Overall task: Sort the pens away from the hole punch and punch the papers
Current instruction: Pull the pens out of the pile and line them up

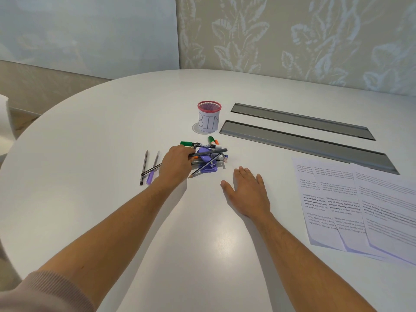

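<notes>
While my left hand (177,163) reaches into the pile, its fingers pinch a dark pencil (208,152) lying left-to-right across the purple hole punch (208,164); my right hand (247,192) rests flat, fingers loosely spread, just beside it; the papers (351,206) wait further right.

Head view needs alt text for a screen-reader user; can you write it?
A person's left hand reaches into a pile of pens and pencils lying over a purple hole punch on a white table, while the right hand rests flat nearby. A "BIN" cup stands behind; printed papers lie right.
</notes>
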Motion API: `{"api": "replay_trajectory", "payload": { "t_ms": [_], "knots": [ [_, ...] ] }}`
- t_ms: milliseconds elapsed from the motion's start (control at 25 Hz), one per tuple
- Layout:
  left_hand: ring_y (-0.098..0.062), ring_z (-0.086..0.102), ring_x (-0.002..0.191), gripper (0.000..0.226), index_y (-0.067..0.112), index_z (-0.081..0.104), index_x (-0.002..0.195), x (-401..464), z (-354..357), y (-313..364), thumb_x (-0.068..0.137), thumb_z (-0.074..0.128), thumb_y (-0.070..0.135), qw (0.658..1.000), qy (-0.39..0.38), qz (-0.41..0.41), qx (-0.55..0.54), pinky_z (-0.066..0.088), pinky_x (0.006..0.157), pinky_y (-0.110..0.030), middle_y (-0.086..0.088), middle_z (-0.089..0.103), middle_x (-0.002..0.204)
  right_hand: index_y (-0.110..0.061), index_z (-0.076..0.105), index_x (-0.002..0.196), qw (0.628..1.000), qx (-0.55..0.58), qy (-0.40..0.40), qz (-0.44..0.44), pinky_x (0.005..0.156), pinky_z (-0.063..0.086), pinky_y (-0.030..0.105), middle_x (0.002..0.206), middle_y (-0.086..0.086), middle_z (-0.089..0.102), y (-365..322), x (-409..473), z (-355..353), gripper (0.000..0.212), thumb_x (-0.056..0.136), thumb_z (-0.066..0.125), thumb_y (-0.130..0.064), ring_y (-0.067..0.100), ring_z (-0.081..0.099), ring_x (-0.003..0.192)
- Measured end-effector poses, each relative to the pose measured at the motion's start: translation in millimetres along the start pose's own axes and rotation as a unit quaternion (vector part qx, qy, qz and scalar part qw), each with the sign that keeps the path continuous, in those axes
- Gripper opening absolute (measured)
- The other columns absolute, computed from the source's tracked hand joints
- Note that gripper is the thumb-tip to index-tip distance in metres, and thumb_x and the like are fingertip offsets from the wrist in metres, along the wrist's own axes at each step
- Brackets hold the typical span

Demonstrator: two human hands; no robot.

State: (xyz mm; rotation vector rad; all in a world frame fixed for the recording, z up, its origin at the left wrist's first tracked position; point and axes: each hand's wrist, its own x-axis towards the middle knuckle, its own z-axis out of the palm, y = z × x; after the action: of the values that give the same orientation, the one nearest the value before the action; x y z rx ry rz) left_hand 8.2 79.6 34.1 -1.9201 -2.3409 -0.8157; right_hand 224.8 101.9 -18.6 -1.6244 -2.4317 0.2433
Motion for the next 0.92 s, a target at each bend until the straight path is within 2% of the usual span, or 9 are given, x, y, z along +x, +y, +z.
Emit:
{"api": "replay_trajectory", "payload": {
  "t_ms": [240, 360, 480, 600, 760, 920],
  "knots": [
    [-0.033, 0.06, 0.092, 0.02, 0.01, 0.074, 0.1, -9, -2, -7, 0.093, 0.055, 0.01, 0.997, 0.055, 0.015, -0.043, 0.041, 0.075, -0.035, -0.012, 0.072, 0.096, -0.016, 0.024, 0.156, 1.0, -0.002, 0.003, 0.001, 0.124, 0.0, 0.043, 0.165, 0.001, 0.02, 1, 0, 2, 0.075, 0.098, 0.022, -0.063, 0.015, 0.011, 0.152],
    [-0.032, 0.06, 0.095, 0.021, 0.014, 0.073, 0.108, -14, -8, -16, 0.093, 0.059, 0.017, 0.992, 0.109, -0.023, -0.051, 0.044, 0.081, -0.04, -0.01, 0.073, 0.1, -0.015, 0.026, 0.155, 1.0, 0.0, 0.004, -0.001, 0.124, 0.002, 0.044, 0.164, 0.001, 0.021, 1, 1, 3, 0.075, 0.097, 0.023, -0.063, 0.015, 0.012, 0.152],
    [-0.031, 0.057, 0.097, 0.021, 0.018, 0.072, 0.107, -19, -17, -28, 0.094, 0.056, 0.019, 0.984, 0.151, -0.084, -0.048, 0.042, 0.082, -0.042, -0.007, 0.072, 0.099, -0.015, 0.025, 0.155, 1.0, -0.003, 0.004, 0.001, 0.124, 0.002, 0.043, 0.165, 0.001, 0.02, 2, 1, 3, 0.075, 0.098, 0.023, -0.063, 0.015, 0.012, 0.152],
    [-0.034, 0.056, 0.097, 0.021, 0.018, 0.073, 0.097, -28, -26, -45, 0.094, 0.052, 0.019, 0.977, 0.166, -0.137, -0.005, 0.037, 0.079, -0.041, -0.008, 0.071, 0.09, -0.015, 0.025, 0.155, 1.0, -0.01, 0.003, 0.001, 0.124, 0.002, 0.043, 0.164, 0.001, 0.02, 1, 1, 2, 0.075, 0.098, 0.022, -0.063, 0.015, 0.012, 0.152],
    [-0.034, 0.053, 0.087, 0.024, 0.014, 0.067, 0.077, -41, -31, -71, 0.092, 0.048, 0.017, 0.967, 0.155, -0.194, 0.048, 0.03, 0.071, -0.037, -0.008, 0.065, 0.075, -0.015, 0.024, 0.156, 1.0, -0.012, 0.0, 0.002, 0.123, 0.001, 0.043, 0.165, 0.001, 0.02, 0, 1, 1, 0.074, 0.098, 0.023, -0.062, 0.015, 0.012, 0.152],
    [-0.03, 0.047, 0.082, 0.028, 0.015, 0.065, 0.072, -46, -29, -85, 0.093, 0.046, 0.017, 0.965, 0.12, -0.22, 0.079, 0.029, 0.069, -0.035, -0.007, 0.064, 0.073, -0.016, 0.024, 0.156, 1.0, -0.016, -0.002, 0.005, 0.123, 0.001, 0.043, 0.165, 0.0, 0.02, 0, 1, 0, 0.074, 0.098, 0.023, -0.062, 0.015, 0.012, 0.152]
  ]
}}
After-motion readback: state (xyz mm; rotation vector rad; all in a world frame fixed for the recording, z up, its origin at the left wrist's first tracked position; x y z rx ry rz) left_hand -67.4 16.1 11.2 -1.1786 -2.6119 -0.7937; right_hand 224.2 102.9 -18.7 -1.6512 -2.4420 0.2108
